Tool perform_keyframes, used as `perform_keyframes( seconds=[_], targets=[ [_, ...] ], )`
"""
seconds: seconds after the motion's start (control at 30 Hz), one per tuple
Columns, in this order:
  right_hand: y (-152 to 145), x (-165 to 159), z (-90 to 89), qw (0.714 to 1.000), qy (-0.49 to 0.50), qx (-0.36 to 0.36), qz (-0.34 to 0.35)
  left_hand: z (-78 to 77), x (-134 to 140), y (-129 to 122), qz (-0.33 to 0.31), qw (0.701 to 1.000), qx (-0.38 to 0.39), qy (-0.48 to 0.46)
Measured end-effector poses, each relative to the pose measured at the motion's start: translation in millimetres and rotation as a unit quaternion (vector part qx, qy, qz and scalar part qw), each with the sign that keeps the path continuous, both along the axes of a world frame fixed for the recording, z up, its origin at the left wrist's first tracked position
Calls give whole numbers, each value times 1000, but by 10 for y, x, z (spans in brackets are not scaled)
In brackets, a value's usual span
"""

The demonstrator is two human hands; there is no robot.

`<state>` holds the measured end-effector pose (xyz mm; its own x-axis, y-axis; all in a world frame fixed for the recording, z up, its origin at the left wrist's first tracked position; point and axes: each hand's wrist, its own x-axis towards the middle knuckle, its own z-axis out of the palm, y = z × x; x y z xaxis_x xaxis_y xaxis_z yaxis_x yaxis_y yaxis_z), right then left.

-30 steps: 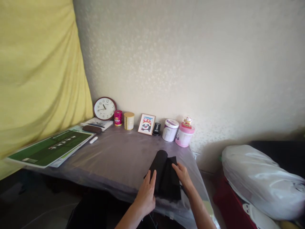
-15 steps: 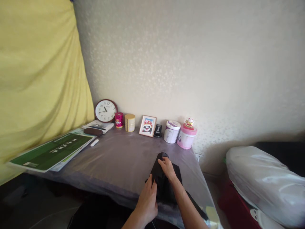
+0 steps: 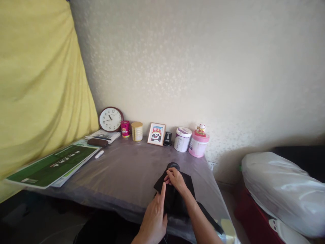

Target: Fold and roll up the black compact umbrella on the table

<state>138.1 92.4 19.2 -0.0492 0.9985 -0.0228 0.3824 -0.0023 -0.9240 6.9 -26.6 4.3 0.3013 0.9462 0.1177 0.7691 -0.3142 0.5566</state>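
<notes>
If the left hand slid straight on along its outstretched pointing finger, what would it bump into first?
Most likely the right hand, whose curled fingers sit just past the left hand's fingertip. Depth is unclear, so it might brush the black item beneath instead.

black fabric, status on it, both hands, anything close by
Right hand over black fabric, left hand at its left side. Fabric lying on table. Pink tub beyond, not touching.

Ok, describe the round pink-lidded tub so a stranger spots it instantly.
Find the grey plastic-covered table against the pale patterned wall. Along its back edge, go to the right-hand end of the row, beside the round white-and-purple tub. The round pink-lidded tub alone carries a small white-and-red figurine on top.
</notes>
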Motion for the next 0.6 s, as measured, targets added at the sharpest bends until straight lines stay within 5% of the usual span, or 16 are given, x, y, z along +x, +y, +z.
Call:
perform_keyframes(
  seconds=[0.17,0.43,0.6],
  targets=[
    [-29,-14,42,999,-27,12,17,-11,-25,-45,17,995,-19,92],
    [-63,-34,65,993,-105,54,32,24,-5,24,47,991,92,81],
    [-209,-66,125,979,-160,113,51,-113,143,132,13,995,64,76]
  ],
)
